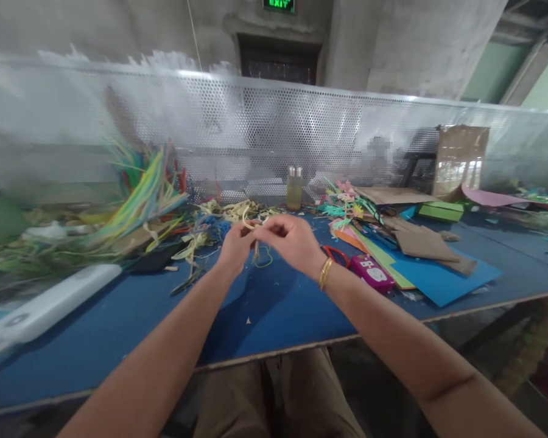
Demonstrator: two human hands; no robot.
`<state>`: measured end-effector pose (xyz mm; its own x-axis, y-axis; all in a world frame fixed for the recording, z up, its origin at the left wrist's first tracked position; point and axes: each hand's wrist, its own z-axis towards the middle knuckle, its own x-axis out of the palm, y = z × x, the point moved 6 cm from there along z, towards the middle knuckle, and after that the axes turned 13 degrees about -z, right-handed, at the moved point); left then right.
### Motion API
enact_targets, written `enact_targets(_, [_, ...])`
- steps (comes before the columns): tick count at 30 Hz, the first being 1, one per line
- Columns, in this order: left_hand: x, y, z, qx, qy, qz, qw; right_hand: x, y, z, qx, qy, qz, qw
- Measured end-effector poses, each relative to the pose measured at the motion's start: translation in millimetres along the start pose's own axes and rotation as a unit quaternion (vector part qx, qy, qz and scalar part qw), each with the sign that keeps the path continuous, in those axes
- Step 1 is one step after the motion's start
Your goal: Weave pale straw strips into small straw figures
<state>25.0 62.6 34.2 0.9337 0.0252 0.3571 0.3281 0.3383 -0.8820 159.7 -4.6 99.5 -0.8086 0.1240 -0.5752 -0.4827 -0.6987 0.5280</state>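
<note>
Both my hands meet over the middle of the blue table (274, 322). My left hand (232, 248) pinches a pale, straw-coloured strip (246, 215), which curls up above the fingers. My right hand (295, 242), a gold bracelet at its wrist, has its thumb and fingers closed on the same strip, close to the left fingertips. Part of the strip is covered by the fingers. A thin end hangs below them, and a loose greenish strand (267, 263) lies beneath. Just beyond the hands is a heap of pale and blue strips (214, 228).
A bundle of coloured strips (144, 194) and a long white object (55, 304) are on the left. A lidded bottle (295, 190) stands behind the hands. At right lie red-handled scissors (337, 254), a purple box (371, 273), blue paper (442, 280) and cardboard (424, 241). Perforated metal panels (274, 121) back the table.
</note>
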Motion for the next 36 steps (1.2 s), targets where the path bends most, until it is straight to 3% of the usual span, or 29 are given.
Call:
enact_targets(3, [2.7, 3, 0, -0.018, 0.025, -0.029, 0.999, -12, -52, 21, 0.068, -0.101, -0.089, 0.989])
enact_targets(8, [2.2, 8, 3, -0.022, 0.044, -0.022, 0.999, 8, -82, 25, 0.107, -0.061, -0.108, 0.986])
enact_targets(14, [-2.1, 8, 3, -0.009, 0.016, 0.004, 1.0, 15, -79, 17, 0.072, -0.069, -0.206, 0.973])
enact_targets(18, [-6.2, 4, 3, 0.01, -0.017, -0.002, 1.0, 22, -74, 14, 0.04, -0.023, -0.25, 0.967])
enact_targets(20, [-6.6, 3, 3, 0.012, -0.022, 0.004, 1.0, 23, -73, 12, 0.041, -0.029, -0.252, 0.966])
enact_targets(25, [-2.1, 3, 3, 0.016, 0.003, 0.051, 0.999, 15, -74, 10, 0.07, -0.116, -0.235, 0.962])
enact_targets(31, [2.9, 7, 2, 0.01, 0.039, 0.061, 0.997, 17, -84, 13, 0.103, -0.076, -0.243, 0.961])
enact_targets(36, [-1.4, 6, 4, 0.022, 0.02, 0.06, 0.998, 20, -77, 12, 0.072, -0.059, -0.245, 0.965])
